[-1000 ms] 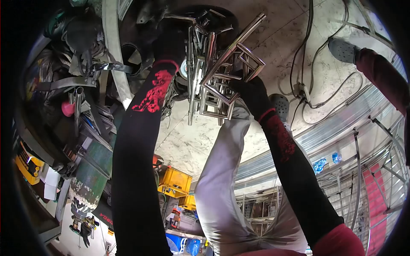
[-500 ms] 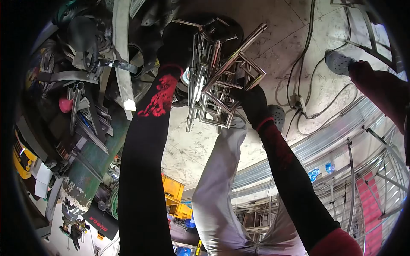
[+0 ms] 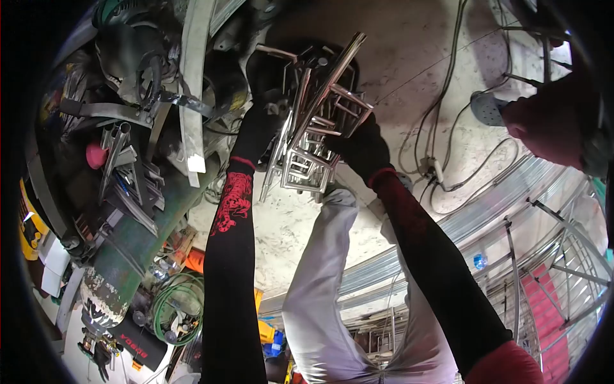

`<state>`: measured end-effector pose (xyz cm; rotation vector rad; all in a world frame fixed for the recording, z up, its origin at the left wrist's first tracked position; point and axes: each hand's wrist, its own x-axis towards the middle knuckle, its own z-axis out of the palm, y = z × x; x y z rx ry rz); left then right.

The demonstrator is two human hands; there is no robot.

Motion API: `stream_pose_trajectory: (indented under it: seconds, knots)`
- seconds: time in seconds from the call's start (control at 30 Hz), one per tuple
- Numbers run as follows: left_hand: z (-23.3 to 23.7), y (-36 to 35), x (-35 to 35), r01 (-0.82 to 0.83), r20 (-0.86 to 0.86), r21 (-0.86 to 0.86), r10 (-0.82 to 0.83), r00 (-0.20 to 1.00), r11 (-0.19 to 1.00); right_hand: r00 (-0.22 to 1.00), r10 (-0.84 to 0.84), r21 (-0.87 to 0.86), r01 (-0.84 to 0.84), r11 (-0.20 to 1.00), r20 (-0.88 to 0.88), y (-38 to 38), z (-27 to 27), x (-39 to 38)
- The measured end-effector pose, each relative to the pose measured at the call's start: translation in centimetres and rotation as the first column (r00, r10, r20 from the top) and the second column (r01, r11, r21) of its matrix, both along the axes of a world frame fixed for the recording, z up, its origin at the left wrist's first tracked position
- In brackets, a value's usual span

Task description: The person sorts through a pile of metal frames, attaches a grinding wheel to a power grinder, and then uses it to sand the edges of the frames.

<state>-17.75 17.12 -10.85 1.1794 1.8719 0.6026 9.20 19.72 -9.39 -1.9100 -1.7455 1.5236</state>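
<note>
A bundle of shiny bent metal tubes and frames (image 3: 313, 150) stands at the upper middle, above the pale floor. My right hand (image 3: 363, 148), in a black glove, is closed round the right side of a squared tube frame that leans up over the bundle. At the bundle's left side is my left hand (image 3: 261, 131), also in a black glove. Its fingers are dark against the background, and I cannot make out whether they grip a tube. A dark round object lies behind the top of the bundle.
A green cylinder (image 3: 115, 275) and metal scraps lie at the left. Black cables with a white connector (image 3: 435, 169) cross the floor at the right. A co-worker's leg and grey clog (image 3: 487, 109) are at the upper right. Long metal profiles (image 3: 448, 221) lie lower right.
The squared frame in my right hand has shifted left and turned more upright. My left hand has moved lower beside the bundle. The co-worker's leg has shifted in view.
</note>
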Motion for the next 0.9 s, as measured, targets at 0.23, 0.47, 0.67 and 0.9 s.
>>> stream_pose_trajectory:
  seconds: [0.23,0.47,0.67,0.9]
  knots:
    - [0.7,-1.3,2.6,-0.570,0.505,-0.197,0.581,0.638,0.798,0.936,-0.130,-0.164,0.079,0.983,-0.327,1.3,3.2,2.2]
    - [1.9,1.9,1.3,-0.392,0.474,-0.271,0.476,0.741,0.879,0.772,-0.449,-0.349,0.311,0.884,-0.450,1.1,0.4,3.4]
    - [-2.9,3.8,2.0,-0.336,-0.219,0.018,0.332,0.918,0.942,0.784,-0.475,-0.260,0.401,0.879,-0.400,1.8,0.0,2.0]
    - [-0.5,5.8,3.3,-0.237,-0.519,-0.115,0.145,0.842,0.965,0.815,-0.370,-0.075,0.378,0.923,-0.446,-1.8,-2.8,1.8]
